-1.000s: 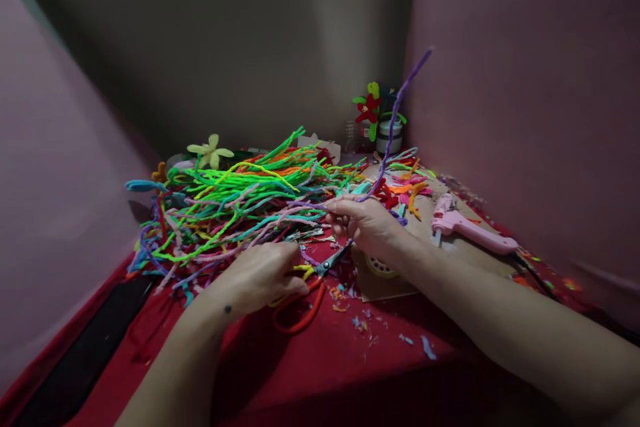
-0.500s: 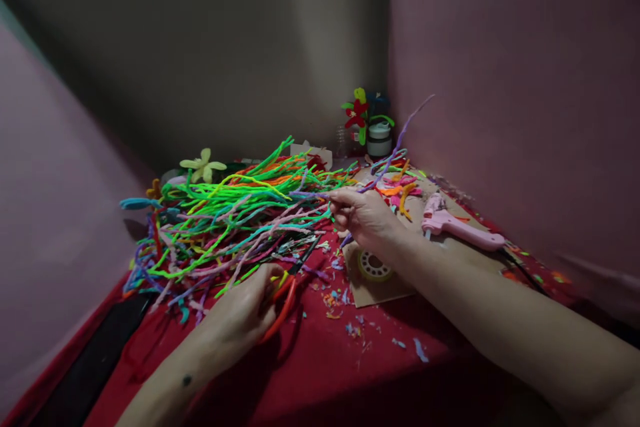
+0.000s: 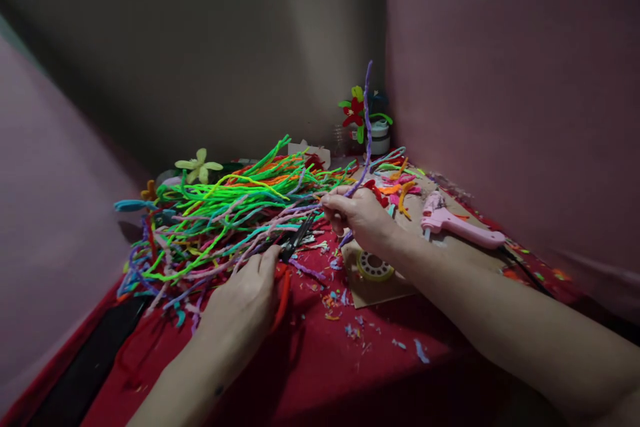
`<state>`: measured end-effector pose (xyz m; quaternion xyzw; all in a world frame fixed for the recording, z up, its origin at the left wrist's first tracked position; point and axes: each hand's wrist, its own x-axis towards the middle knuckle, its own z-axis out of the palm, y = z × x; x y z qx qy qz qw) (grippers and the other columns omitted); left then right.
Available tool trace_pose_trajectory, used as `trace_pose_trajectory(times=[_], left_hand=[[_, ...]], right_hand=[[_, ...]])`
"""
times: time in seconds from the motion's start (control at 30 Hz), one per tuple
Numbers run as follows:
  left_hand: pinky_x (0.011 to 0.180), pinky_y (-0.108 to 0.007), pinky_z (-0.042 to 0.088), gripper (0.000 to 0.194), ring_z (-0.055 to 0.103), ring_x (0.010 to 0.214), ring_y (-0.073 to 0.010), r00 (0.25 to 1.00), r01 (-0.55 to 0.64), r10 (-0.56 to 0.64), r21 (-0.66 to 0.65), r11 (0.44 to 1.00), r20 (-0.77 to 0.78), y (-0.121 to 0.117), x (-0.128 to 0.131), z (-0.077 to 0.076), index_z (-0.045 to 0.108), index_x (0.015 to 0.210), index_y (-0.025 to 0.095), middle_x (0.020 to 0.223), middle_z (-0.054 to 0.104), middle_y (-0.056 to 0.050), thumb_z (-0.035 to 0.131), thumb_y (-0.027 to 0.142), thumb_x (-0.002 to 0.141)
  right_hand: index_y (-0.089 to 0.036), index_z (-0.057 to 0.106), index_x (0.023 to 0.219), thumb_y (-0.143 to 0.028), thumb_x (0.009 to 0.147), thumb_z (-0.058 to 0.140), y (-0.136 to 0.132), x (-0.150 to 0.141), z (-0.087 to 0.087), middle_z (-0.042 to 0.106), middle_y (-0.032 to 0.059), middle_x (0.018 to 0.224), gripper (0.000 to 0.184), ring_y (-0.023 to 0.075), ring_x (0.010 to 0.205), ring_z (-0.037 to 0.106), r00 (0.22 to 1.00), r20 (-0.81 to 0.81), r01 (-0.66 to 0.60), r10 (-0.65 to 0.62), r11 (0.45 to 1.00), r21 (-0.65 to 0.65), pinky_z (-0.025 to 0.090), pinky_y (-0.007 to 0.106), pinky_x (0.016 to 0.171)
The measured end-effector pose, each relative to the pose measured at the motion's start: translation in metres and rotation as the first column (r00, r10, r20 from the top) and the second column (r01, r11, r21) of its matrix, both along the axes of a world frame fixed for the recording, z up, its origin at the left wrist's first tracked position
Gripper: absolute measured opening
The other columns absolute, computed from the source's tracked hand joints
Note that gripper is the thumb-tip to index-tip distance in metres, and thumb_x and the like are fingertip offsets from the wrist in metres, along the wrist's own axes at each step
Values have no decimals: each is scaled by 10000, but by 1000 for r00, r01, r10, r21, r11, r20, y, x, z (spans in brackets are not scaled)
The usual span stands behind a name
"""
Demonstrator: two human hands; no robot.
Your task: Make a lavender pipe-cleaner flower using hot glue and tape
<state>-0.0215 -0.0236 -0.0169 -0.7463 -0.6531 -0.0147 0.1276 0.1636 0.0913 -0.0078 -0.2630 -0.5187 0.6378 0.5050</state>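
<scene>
Between the thumb and fingers of my right hand (image 3: 363, 213) is a purple pipe cleaner (image 3: 369, 123), its long end standing nearly straight up. My left hand (image 3: 245, 297) is wrapped round the red-orange handles of a pair of scissors (image 3: 283, 293). The dark blades point up and away, a little short of my right fingertips; whether they touch the pipe cleaner I cannot tell. Just beyond both hands spreads a big heap of pipe cleaners (image 3: 225, 200) in green, pink, orange, purple and blue.
A pink glue gun (image 3: 460, 227) lies on brown cardboard (image 3: 363, 293) at the right, with a yellow tape roll (image 3: 373, 265) nearer me. Fuzzy scraps litter the red cloth (image 3: 350, 367). A red flower (image 3: 354, 111) and a pale yellow flower (image 3: 199, 165) stand at the back.
My left hand has moved forward with the scissors, bringing the blades nearer my right hand. The purple pipe cleaner has swung from a rightward slant to nearly upright.
</scene>
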Motion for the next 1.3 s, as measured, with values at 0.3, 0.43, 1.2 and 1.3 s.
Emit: trace_pose_trajectory(times=[0.3, 0.43, 1.2, 1.3], left_hand=[[758, -343, 514, 458, 616, 1022, -262, 998, 10, -11, -12, 1000, -67, 7, 4, -8, 399, 1295, 87, 1183, 584, -197, 286, 97, 851], [771, -347, 516, 462, 626, 1005, -253, 999, 9, -10, -14, 1000, -40, 8, 3, -10, 399, 1301, 107, 1213, 578, -184, 296, 115, 851], [808, -332, 518, 464, 615, 1048, -253, 988, 106, -99, 47, 993, -122, 5, -3, -13, 432, 1283, 49, 1225, 585, -210, 324, 63, 832], [785, -323, 530, 457, 632, 1020, -247, 986, 140, -131, 82, 987, -101, 6, -3, -16, 432, 1280, 51, 1196, 607, -206, 339, 73, 833]], right_hand=[[-173, 502, 566, -259, 753, 560, 0, -1, -7, 464, -56, 445, 214, 53, 338, 376, 992, 117, 26, -45, 986, 162, 269, 208, 359], [-170, 500, 552, -258, 766, 549, -3, 0, -4, 459, -55, 431, 237, 60, 343, 385, 986, 157, 20, -49, 983, 182, 284, 214, 373], [-98, 608, 516, -183, 810, 563, -2, -1, -2, 571, 23, 408, 309, 64, 309, 465, 985, 166, -41, 54, 996, -80, 394, 184, 347], [-98, 597, 530, -169, 816, 554, 0, -1, -2, 593, 19, 442, 297, 60, 303, 469, 987, 138, -65, 85, 988, -141, 383, 173, 327]])
